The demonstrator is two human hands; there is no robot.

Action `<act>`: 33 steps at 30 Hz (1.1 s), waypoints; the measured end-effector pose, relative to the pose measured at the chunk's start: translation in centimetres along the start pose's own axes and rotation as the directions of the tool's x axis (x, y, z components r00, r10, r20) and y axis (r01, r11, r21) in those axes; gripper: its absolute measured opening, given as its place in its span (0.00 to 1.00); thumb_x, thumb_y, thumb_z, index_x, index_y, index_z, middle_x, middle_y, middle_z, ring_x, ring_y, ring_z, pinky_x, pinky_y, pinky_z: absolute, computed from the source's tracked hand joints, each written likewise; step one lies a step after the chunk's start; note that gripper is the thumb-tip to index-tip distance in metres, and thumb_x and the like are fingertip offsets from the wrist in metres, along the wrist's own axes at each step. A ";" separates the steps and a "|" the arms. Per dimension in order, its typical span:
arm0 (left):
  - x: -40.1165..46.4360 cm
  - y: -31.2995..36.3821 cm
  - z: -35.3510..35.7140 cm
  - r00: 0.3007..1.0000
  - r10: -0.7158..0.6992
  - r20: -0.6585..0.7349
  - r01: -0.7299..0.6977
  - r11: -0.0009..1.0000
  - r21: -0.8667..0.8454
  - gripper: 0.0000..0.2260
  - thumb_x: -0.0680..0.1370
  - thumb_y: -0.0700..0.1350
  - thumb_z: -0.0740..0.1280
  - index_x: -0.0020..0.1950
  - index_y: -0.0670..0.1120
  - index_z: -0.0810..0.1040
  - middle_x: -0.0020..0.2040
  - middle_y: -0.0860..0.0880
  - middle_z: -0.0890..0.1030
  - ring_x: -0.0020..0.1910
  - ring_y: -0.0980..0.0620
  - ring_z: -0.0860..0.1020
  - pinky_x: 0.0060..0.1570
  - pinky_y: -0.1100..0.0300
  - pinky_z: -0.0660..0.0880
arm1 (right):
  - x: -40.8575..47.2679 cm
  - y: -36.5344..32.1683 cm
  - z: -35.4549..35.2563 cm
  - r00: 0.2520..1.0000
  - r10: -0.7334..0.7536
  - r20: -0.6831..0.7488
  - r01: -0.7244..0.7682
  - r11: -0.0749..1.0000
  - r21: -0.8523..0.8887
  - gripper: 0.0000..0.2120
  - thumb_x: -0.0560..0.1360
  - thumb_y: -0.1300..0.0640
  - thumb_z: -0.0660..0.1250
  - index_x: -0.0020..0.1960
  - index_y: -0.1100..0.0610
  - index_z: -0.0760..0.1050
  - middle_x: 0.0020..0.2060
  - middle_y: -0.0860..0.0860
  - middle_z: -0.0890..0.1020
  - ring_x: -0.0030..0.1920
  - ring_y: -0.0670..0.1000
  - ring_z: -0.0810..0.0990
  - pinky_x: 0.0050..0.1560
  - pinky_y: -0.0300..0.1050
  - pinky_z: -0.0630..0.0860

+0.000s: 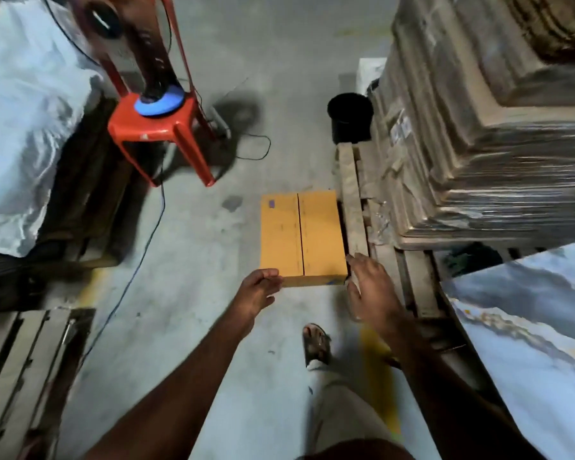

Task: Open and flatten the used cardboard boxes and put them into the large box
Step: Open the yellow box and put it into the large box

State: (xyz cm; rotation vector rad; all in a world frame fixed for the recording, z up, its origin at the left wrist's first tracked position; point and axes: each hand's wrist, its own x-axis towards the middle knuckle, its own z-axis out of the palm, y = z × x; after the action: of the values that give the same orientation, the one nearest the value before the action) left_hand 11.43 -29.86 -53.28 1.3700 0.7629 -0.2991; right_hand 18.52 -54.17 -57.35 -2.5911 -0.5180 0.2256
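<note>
at frame centre, head view: cardboard box sits closed on the floor, flaps shut, just beside the pallet. likely early stage, nothing opened or flattened; large box not visible. left hand reaches to the near left corner, fingers curled on its edge. right hand hovers at the near right corner, fingers spread, holding nothing. slight blur.

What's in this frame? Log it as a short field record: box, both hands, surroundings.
box: closed yellow cardboard box on the concrete floor, flaps meeting at a centre seam
left hand: left hand grips the box's near left corner
right hand: right hand open, at the near right corner
right of box: wooden pallet bearing stacked flat cardboard
behind: red stool, black bucket
</note>
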 end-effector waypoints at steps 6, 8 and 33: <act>14.8 -1.8 1.9 0.975 -0.206 -0.082 0.214 0.972 0.094 0.07 0.82 0.34 0.60 0.55 0.43 0.74 0.44 0.48 0.78 0.39 0.55 0.73 0.36 0.64 0.65 | 11.0 7.4 10.0 0.966 0.157 0.206 -0.171 0.984 0.055 0.32 0.73 0.50 0.54 0.75 0.59 0.65 0.71 0.60 0.70 0.71 0.61 0.68 0.72 0.58 0.66; 19.7 -3.5 2.5 0.965 -0.244 -0.095 0.255 0.960 0.115 0.07 0.82 0.34 0.59 0.57 0.43 0.73 0.43 0.48 0.77 0.38 0.57 0.73 0.35 0.65 0.66 | 14.0 9.3 13.3 0.937 0.228 0.266 -0.254 0.965 0.069 0.33 0.73 0.49 0.55 0.77 0.59 0.63 0.74 0.59 0.68 0.73 0.61 0.65 0.74 0.57 0.63; 55.3 -31.8 -8.1 0.846 -0.383 -0.371 0.479 0.851 0.214 0.26 0.67 0.55 0.69 0.61 0.45 0.75 0.62 0.44 0.77 0.60 0.44 0.77 0.63 0.49 0.73 | 25.2 29.5 42.6 0.602 0.731 0.322 -0.799 0.541 0.265 0.47 0.61 0.35 0.65 0.75 0.55 0.61 0.65 0.62 0.74 0.64 0.65 0.75 0.64 0.64 0.72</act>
State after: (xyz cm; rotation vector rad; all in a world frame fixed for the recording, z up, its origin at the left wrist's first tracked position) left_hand 29.92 -15.86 -113.29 1.5391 1.3518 -0.5828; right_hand 40.45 -49.79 -110.47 -2.2247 0.6353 0.7728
